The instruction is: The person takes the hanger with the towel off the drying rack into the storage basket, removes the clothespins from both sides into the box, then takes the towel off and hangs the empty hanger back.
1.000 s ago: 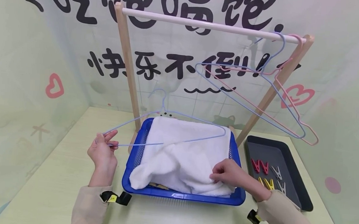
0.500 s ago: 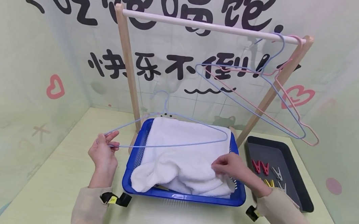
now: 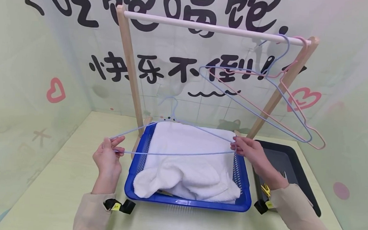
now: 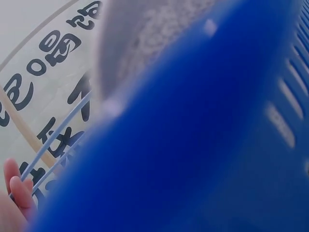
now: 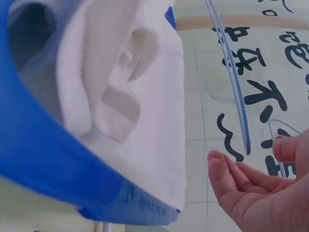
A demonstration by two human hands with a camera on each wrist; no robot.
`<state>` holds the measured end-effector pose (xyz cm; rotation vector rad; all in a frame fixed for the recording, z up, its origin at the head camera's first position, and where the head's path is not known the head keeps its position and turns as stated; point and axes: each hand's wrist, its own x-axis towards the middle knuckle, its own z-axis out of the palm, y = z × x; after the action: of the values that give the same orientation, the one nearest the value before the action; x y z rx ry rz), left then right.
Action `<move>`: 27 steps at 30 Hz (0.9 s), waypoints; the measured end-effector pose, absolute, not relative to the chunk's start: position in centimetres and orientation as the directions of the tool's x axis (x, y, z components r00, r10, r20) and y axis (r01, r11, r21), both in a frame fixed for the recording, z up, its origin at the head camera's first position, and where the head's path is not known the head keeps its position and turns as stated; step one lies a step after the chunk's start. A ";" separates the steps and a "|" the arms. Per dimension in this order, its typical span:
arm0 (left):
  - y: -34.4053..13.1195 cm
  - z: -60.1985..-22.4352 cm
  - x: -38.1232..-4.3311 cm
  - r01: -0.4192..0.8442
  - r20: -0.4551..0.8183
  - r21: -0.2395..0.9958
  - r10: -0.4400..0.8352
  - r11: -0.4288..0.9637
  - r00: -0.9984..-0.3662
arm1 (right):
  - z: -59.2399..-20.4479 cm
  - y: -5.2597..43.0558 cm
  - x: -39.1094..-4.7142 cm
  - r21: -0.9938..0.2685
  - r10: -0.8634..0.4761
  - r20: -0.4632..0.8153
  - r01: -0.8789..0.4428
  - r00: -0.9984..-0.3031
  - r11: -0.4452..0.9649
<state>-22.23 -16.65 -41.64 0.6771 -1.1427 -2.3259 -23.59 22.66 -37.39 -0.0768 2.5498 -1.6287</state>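
My left hand [image 3: 108, 159] grips the left end of a light blue wire hanger [image 3: 178, 154], also seen in the left wrist view as two rods at the fingers [image 4: 20, 191]. The hanger spans level over a blue basket [image 3: 243, 205], its hook pointing at the back wall. At its right end is my right hand [image 3: 252, 153]. In the right wrist view the hanger's corner [image 5: 247, 150] shows between the thumb and the loosely bent fingers, with a gap around it. A white plush cloth [image 3: 184, 174] lies rumpled in the basket, its front part bunched.
A wooden rack with a white bar [image 3: 207, 26] stands behind the basket. From its right end hang a blue hanger [image 3: 226, 87] and a pink hanger [image 3: 318, 137]. On the right is a dark tray [image 3: 305, 191] holding clothespins [image 3: 265, 190], partly hidden by the right arm.
My right hand has left the white cloth and moved up to the hanger's right end. The left hand keeps its hold, and the hanger has shifted slightly right and down.
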 end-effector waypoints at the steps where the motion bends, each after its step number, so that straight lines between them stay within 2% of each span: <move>1: -16.6 -41.7 -22.2 0.180 -0.224 0.816 -0.587 -0.549 -0.778 | -37.4 22.5 -23.7 -0.906 -0.128 -0.071 0.010 -0.989 0.423; 9: -16.5 -41.8 -22.0 0.131 -0.217 0.824 -0.520 -0.552 -0.826 | -37.5 21.0 -23.7 -0.934 -0.227 -0.014 -0.069 -0.974 0.352; 16: -16.8 -41.8 -21.9 0.020 -0.248 0.828 -0.399 -0.561 -0.883 | -37.5 20.8 -23.2 -0.940 -0.159 0.017 -0.070 -0.987 0.334; 22: -17.1 -41.8 -21.8 -0.101 -0.266 0.845 -0.248 -0.525 -0.932 | -37.1 21.3 -22.4 -0.931 -0.111 0.129 -0.159 -0.985 0.329; 27: -17.1 -42.2 -21.9 -0.138 -0.228 0.904 -0.184 -0.405 -0.956 | -36.3 21.7 -21.4 -0.880 -0.082 0.303 -0.312 -0.949 0.358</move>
<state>-21.86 -17.13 -42.16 0.4588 -1.6984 -2.5687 -21.43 21.73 -36.29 -0.4067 2.7533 -1.8640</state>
